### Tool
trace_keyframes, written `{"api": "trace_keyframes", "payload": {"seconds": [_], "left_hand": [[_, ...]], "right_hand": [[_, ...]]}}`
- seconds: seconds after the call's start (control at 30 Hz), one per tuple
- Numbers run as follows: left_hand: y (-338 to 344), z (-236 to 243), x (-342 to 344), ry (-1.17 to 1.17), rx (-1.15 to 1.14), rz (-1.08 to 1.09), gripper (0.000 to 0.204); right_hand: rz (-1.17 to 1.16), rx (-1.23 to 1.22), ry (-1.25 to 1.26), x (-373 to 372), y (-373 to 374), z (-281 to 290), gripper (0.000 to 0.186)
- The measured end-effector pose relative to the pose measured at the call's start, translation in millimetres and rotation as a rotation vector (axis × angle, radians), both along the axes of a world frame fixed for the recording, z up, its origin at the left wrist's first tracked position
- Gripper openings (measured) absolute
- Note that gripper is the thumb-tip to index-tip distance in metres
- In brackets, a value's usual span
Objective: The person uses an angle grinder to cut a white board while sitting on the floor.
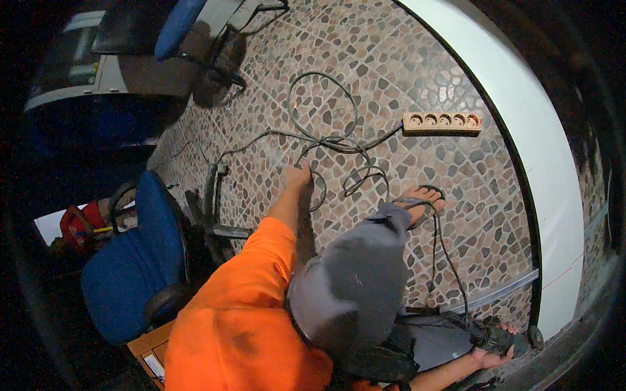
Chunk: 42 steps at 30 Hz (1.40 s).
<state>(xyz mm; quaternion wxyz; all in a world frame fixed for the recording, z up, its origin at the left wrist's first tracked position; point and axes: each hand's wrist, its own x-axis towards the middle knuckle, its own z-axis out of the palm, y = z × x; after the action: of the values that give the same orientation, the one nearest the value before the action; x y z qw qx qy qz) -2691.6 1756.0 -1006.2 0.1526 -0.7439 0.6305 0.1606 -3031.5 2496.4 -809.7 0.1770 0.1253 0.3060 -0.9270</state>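
A long dark cable [355, 107] lies in loops on the stone-patterned floor. My left hand [298, 174], arm stretched forward, is closed on a bend of this cable close to the floor; the fingertips are partly hidden. The cable runs to a cream multi-socket extension strip [443, 122] lying to the right, its sockets with nothing plugged in that I can see. At the lower right, my right hand [493, 358] is closed around a dark corded hand tool [492, 337]. Its exact kind is hard to make out in the shadow. Another cord [447, 251] drops past my foot toward that tool.
My sandalled foot [420, 203] stands beside the cord. A blue office chair [134, 264] is close on the left, its base near my left arm. Another blue chair [177, 29] stands far left. A white panel [521, 85] with a dark edge curves along the right.
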Motion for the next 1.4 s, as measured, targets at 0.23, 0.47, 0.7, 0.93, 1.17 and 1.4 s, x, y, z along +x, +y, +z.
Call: {"api": "trace_keyframes", "payload": {"seconds": [0.23, 0.47, 0.7, 0.93, 1.17, 1.4], "left_hand": [[-27, -8, 82, -0.095, -0.078, 0.088, 0.069], [-46, 48, 5, 0.414, -0.388, -0.048, 0.046], [-8, 136, -202, 0.446, -0.104, -0.958, 0.041], [24, 109, -325, 0.407, -0.106, -1.18, 0.044], [38, 107, -382, 0.237, 0.058, -1.303, 0.043], [54, 100, -409, 0.331, 0.076, -1.211, 0.043]], "right_hand": [[-0.115, 0.105, -0.116, 14, 15, -17, 0.061], [-0.132, -0.018, -0.044, 0, -31, 9, 0.067], [-0.111, -0.143, -0.025, -1, -57, 13, 0.064], [-0.161, -0.06, -0.011, 17, -44, 23, 0.065], [-0.21, -0.07, -0.023, 35, -31, 29, 0.064], [-0.295, -0.141, -0.014, 45, -21, 32, 0.059]]}}
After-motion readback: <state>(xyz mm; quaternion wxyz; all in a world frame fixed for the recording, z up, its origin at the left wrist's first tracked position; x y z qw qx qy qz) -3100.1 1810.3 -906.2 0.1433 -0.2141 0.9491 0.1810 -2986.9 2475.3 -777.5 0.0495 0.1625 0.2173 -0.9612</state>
